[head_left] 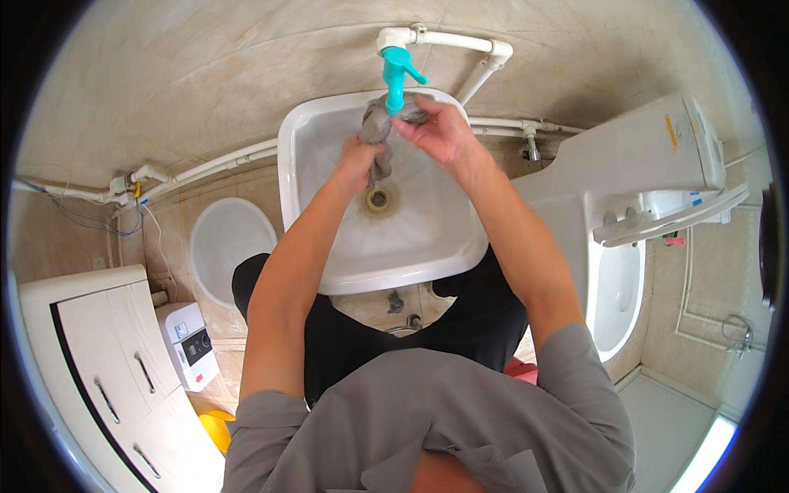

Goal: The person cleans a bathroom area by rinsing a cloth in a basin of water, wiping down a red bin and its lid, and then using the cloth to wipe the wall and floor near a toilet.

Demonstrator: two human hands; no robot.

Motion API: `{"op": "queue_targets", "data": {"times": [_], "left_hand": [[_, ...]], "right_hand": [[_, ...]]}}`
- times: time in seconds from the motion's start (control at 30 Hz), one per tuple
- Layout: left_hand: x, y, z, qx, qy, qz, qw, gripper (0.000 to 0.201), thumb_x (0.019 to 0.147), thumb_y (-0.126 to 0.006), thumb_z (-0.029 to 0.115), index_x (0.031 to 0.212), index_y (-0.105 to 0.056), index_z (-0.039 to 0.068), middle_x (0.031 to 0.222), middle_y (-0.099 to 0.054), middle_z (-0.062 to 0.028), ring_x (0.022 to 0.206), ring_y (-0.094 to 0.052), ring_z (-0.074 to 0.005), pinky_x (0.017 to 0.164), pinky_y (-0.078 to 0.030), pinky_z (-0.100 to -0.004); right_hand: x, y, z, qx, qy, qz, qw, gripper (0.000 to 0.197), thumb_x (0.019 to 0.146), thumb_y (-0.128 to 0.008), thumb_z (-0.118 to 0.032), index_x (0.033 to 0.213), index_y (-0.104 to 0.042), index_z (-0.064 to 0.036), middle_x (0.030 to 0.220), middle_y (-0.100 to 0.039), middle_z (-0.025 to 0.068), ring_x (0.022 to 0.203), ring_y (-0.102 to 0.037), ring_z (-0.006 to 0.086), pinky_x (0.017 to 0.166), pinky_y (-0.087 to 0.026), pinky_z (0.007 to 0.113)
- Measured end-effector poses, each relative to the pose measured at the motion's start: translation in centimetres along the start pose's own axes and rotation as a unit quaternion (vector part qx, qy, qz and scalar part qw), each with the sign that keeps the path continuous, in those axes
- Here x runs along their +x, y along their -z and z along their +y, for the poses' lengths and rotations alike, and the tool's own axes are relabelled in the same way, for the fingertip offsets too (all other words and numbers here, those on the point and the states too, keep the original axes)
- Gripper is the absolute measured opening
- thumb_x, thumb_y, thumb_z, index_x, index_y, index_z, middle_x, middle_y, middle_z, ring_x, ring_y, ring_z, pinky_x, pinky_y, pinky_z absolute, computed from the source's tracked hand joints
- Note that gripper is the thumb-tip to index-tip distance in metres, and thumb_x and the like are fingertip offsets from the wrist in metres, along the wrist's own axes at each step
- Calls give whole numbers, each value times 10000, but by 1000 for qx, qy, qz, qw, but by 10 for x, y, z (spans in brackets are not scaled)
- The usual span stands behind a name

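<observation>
A wet grey cloth (376, 125) hangs bunched under the turquoise tap (394, 78), over the back of the white sink (300, 177). My left hand (357, 162) is closed around the cloth's lower left part. On the right, my right hand (440, 131) holds the other end, its thumb and fingers curled near the tap's mouth. Water seems to run from the tap onto the cloth, though the stream is hard to make out. Below the cloth lies the round drain (379, 200), with a brownish stain around it.
White pipes (456, 39) run along the tiled wall to the tap. A white basin (230, 251) stands on the floor left of the sink. Further left are a white cabinet (115, 345) and a white box-shaped appliance (187, 345). A white toilet (620, 279) stands at the right.
</observation>
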State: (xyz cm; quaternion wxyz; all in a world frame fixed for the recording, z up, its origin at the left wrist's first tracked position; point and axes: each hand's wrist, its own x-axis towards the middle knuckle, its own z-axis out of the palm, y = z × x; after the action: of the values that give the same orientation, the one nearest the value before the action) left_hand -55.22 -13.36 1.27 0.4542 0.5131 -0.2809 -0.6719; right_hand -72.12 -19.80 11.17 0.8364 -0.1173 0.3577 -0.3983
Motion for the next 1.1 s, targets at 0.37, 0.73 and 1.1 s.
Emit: {"op": "queue_targets", "data": {"times": [0.37,0.73,1.1], "left_hand": [[-17,-14,48,-333,-35,-30,942,586,909,-557,73,1478,-417,77,1365,-579,-149,1280,-572,-320,1071,-478,-475],[-8,-9,56,114,-150,-38,981,457,851,-832,349,1063,-684,-28,928,-699,-76,832,-632,-147,749,-531,-322],[6,-14,16,86,-66,186,977,227,906,-764,191,951,-657,-5,839,-661,-52,722,-616,-143,617,-511,-362]], "right_hand": [[29,63,39,-41,-174,232,956,920,942,-447,-780,1595,-322,-143,1581,-391,221,1423,-387,524,1111,-341,722],[10,44,43,-242,-240,-257,904,477,909,-779,-397,1249,-623,-101,1176,-663,101,1003,-649,222,759,-524,357],[-3,16,90,-792,145,19,593,353,757,-781,-123,1057,-645,3,856,-702,169,817,-711,356,720,-563,477]]}}
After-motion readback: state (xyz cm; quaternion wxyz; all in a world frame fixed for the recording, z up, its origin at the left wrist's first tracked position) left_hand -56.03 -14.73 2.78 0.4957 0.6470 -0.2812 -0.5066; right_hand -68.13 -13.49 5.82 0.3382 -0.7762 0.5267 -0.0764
